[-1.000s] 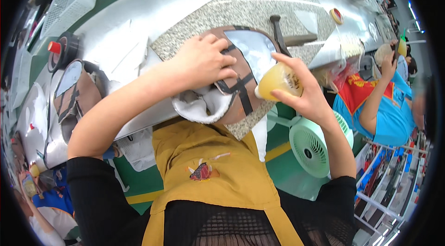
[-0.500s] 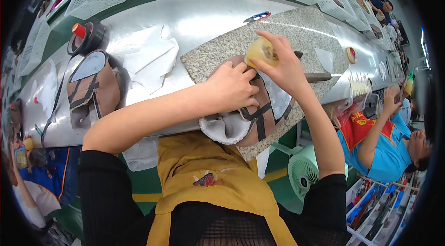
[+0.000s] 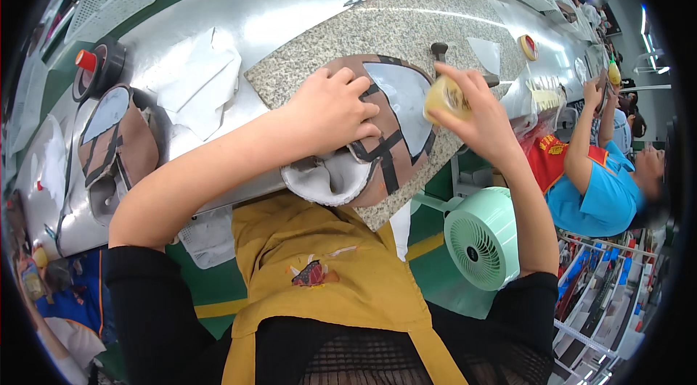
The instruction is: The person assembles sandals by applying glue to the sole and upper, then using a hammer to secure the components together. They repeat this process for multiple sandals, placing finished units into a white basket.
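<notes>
- Your left hand (image 3: 337, 113) lies over the left part of a brown lined piece (image 3: 386, 122), fingers bent and resting on its top; with the thumb hidden, you cannot tell whether it also grips an edge.
- Your right hand (image 3: 472, 113) is closed around a small yellowish bottle (image 3: 444, 98), thumb on the near side and fingers beyond, at the right edge of the piece's pale grey patch (image 3: 403, 98). Whether the bottle touches the patch is unclear.
- The brown piece lies in front of you on a speckled stone slab (image 3: 290, 73), set on a shiny metal table (image 3: 305, 0). Dark strips cross its surface, and a fluffy white lining (image 3: 327, 182) shows at its open, near-left end.
- The piece looks light and bendable, its lined opening softest and likely to fold. A flat palm on the firmer brown area, clear of the patch, seems the steadiest hold.
- The bottle looks light, with soft walls that probably give when squeezed; its rounded body is the natural place to take hold, gently.
- Just beyond your right hand is a hammer (image 3: 439, 50); to your left stands a similar brown piece (image 3: 120, 131), near crumpled white sheets (image 3: 203, 87).
</notes>
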Demonstrator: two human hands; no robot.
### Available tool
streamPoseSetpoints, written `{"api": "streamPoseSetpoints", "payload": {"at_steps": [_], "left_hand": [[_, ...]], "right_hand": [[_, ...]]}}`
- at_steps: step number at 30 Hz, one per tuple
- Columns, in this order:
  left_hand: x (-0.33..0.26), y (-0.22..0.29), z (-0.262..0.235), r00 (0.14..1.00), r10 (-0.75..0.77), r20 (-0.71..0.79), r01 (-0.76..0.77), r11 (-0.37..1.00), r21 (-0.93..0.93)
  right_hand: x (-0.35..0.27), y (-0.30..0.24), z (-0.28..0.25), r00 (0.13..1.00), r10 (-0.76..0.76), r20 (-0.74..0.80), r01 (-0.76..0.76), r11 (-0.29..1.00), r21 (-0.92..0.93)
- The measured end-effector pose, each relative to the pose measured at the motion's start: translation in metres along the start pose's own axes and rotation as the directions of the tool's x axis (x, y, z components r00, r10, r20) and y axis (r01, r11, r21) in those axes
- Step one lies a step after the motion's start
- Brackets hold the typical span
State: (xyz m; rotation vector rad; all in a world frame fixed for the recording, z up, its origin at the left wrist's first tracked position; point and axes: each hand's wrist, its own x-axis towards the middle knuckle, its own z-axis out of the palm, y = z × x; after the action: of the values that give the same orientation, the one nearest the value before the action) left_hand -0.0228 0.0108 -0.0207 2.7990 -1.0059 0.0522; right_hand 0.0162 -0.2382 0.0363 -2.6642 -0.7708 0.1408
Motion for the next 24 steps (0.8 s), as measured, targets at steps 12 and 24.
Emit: {"api": "streamPoseSetpoints", "payload": {"at_steps": [12,24], "left_hand": [[-0.001,0.002,-0.005,0.999,0.006,0.038,-0.01,0.996,0.09],[0.001,0.001,-0.008,0.998,-0.01,0.057,0.009,1.0,0.025]], "right_hand": [[-0.04,-0.01,-0.002,0.951,-0.095,0.294,0.013,0.963,0.269],[0.005,0.028,-0.023,0.955,0.046,-0.292,0.068,0.927,0.369]]}}
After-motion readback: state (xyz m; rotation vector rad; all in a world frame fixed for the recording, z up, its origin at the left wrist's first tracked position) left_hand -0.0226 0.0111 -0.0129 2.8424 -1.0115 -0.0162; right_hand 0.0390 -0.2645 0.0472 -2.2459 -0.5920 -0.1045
